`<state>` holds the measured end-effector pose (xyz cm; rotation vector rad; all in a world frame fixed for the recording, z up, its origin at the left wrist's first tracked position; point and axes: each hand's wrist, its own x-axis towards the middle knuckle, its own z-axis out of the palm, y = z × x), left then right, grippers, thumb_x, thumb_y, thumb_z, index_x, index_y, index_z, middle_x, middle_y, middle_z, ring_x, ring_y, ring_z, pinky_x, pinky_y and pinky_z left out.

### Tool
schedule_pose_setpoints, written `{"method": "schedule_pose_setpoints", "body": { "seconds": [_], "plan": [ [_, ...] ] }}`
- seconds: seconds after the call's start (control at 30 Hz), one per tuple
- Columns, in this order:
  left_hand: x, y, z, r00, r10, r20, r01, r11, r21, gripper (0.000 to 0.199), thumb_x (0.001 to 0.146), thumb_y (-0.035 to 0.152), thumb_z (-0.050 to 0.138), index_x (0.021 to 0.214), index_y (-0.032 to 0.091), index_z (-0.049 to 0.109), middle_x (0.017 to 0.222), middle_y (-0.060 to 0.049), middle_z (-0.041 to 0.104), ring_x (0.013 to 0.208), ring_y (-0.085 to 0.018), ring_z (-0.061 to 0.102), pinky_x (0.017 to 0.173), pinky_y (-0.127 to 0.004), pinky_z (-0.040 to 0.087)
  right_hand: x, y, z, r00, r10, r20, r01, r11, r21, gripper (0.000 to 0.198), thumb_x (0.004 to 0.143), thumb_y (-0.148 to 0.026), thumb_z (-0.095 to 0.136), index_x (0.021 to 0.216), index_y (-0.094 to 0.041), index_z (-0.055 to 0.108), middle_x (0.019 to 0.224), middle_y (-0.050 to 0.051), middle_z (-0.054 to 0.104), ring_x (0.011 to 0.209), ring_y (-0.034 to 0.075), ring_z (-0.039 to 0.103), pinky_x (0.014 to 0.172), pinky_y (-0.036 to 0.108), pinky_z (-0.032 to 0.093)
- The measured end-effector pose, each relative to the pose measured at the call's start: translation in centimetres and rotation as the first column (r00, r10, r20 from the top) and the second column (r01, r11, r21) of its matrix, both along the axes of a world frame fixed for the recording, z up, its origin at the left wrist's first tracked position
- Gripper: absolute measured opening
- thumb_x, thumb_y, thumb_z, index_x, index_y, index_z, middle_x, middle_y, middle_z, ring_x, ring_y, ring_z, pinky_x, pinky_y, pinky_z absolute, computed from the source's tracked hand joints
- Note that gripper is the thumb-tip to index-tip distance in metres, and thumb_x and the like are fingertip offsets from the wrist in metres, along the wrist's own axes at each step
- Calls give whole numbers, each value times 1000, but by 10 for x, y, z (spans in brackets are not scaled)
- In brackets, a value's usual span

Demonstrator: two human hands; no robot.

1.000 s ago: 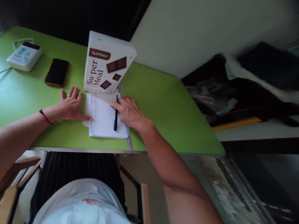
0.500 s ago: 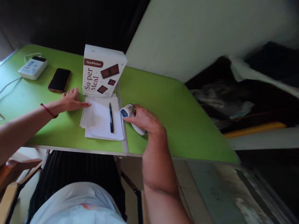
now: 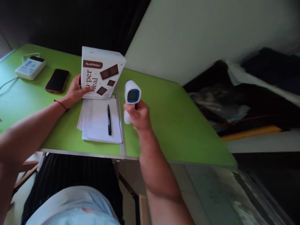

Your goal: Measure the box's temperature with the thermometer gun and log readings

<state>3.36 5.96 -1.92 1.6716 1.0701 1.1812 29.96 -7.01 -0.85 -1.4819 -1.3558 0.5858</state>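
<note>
While the left hand seemingly grips the box, the right encircles the thermometer handle.

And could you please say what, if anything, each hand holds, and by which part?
The right hand holds a gun-shaped device by its handle; the left hand, a box by its lower left edge.

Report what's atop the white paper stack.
A slim black pen lies on the stack. The white cardboard box with brown print hides part of the stack's far end; anything there is unseen.
</note>
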Motion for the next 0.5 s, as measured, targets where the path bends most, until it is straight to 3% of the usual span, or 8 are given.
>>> {"method": "schedule_pose_setpoints", "body": {
  "seconds": [0.07,0.17,0.3,0.5],
  "plan": [
    [0,-8,1,999,43,-6,-43,999,17,87,70,70,92,134,20,59,140,-17,69,134,-42,64,115,-60,52,-19,3,-11,978,94,-184,-88,995,43,27,79,-51,72,83,-24,67,70,-2,63,64,16,56,63,32,49],
    [5,-24,3,1000,28,9,-28,1000,2,90,75,80,83,137,21,57,139,-17,70,132,-42,65,113,-62,52,-41,2,-22,926,202,-319,-214,977,-5,29,78,-52,73,83,-25,67,66,-4,57,61,15,52,60,32,47],
    [15,-39,5,997,2,79,0,1000,-30,96,72,85,80,141,22,57,136,-15,72,128,-39,66,107,-60,54,-50,-3,-26,920,222,-323,-260,962,-78,36,78,-59,76,83,-24,67,66,-4,56,62,15,52,59,32,48],
    [24,-46,10,989,-53,140,67,993,-99,105,70,93,70,147,23,56,143,-10,72,129,-33,65,105,-56,54,-53,-6,-25,918,253,-304,-290,954,-82,44,76,-67,79,81,-25,67,70,-2,60,67,18,58,62,34,52]
  ]
}}
